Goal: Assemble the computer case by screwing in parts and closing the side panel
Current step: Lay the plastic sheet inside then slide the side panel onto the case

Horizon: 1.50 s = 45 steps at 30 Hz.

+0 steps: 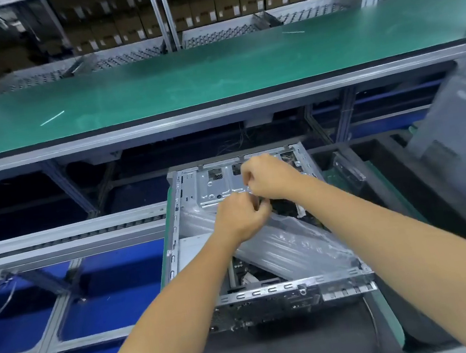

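Green bench [211, 69] ran behind; open computer case [259, 293] lay below it. Left hand [241, 218] and right hand [268, 176], fingers curled, met inside; whether they pinched anything could not be told, probably fastening work.

Open silver computer case [273, 291] on its side, plastic-wrapped inside

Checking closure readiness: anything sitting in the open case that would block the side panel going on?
Yes. A clear plastic bag lies diagonally across the open computer case, over the internals. Both hands, left hand and right hand, work above its far end near the metal bracket.
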Each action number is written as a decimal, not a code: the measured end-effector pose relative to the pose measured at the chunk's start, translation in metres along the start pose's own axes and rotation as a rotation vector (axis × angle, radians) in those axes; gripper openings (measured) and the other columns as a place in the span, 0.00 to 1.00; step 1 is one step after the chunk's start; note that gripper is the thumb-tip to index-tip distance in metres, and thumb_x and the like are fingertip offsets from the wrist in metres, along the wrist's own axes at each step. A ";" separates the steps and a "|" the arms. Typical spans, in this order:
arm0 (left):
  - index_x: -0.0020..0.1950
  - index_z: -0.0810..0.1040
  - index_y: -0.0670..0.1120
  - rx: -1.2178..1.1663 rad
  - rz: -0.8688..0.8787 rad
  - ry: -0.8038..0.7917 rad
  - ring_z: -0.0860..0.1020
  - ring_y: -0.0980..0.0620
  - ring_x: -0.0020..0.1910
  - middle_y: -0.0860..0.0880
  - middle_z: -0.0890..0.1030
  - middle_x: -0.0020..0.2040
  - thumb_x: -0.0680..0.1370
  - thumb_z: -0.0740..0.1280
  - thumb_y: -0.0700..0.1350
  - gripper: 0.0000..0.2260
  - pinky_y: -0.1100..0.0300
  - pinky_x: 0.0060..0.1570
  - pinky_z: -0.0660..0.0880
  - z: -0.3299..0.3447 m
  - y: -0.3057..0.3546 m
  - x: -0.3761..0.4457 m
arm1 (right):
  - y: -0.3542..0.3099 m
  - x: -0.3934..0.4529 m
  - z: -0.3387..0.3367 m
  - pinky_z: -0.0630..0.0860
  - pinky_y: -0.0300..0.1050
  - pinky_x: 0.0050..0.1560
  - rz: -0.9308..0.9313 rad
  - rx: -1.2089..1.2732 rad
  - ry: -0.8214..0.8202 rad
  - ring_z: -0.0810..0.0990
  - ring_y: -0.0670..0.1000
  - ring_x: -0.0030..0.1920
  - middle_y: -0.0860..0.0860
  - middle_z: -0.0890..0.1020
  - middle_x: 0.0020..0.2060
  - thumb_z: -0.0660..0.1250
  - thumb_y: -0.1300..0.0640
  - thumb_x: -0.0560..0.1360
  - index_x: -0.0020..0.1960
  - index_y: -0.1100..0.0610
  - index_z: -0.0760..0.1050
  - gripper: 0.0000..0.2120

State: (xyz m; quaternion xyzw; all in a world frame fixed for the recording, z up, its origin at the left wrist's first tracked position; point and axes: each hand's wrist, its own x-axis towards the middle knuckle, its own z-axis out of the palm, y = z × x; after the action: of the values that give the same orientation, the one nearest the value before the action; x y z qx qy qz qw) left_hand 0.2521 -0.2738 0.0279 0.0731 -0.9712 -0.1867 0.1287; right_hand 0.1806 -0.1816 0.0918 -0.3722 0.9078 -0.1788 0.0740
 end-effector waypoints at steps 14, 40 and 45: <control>0.39 0.71 0.47 -0.100 0.007 -0.443 0.74 0.45 0.40 0.47 0.77 0.38 0.71 0.62 0.40 0.03 0.56 0.37 0.69 0.043 0.016 0.003 | 0.058 -0.047 0.013 0.65 0.40 0.28 0.295 -0.379 -0.603 0.68 0.51 0.24 0.51 0.72 0.20 0.62 0.71 0.69 0.34 0.59 0.70 0.10; 0.25 0.67 0.45 -0.596 -0.488 0.156 0.63 0.52 0.23 0.51 0.66 0.21 0.71 0.62 0.40 0.13 0.62 0.26 0.59 0.014 0.008 0.021 | 0.036 -0.043 0.048 0.72 0.45 0.43 -0.020 0.114 -0.308 0.77 0.53 0.44 0.55 0.81 0.50 0.65 0.58 0.78 0.57 0.62 0.78 0.11; 0.46 0.75 0.40 0.299 -0.424 -0.026 0.75 0.44 0.46 0.44 0.76 0.44 0.73 0.62 0.43 0.07 0.54 0.43 0.71 -0.001 -0.014 0.006 | 0.028 -0.027 0.067 0.70 0.48 0.42 -0.088 -0.027 -0.407 0.73 0.55 0.44 0.54 0.73 0.44 0.58 0.64 0.79 0.57 0.57 0.72 0.09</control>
State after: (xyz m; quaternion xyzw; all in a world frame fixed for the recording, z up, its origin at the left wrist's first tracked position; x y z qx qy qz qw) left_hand 0.2481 -0.2886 0.0250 0.2909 -0.9525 -0.0650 0.0617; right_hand 0.1994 -0.1620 0.0195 -0.4410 0.8593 -0.0907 0.2428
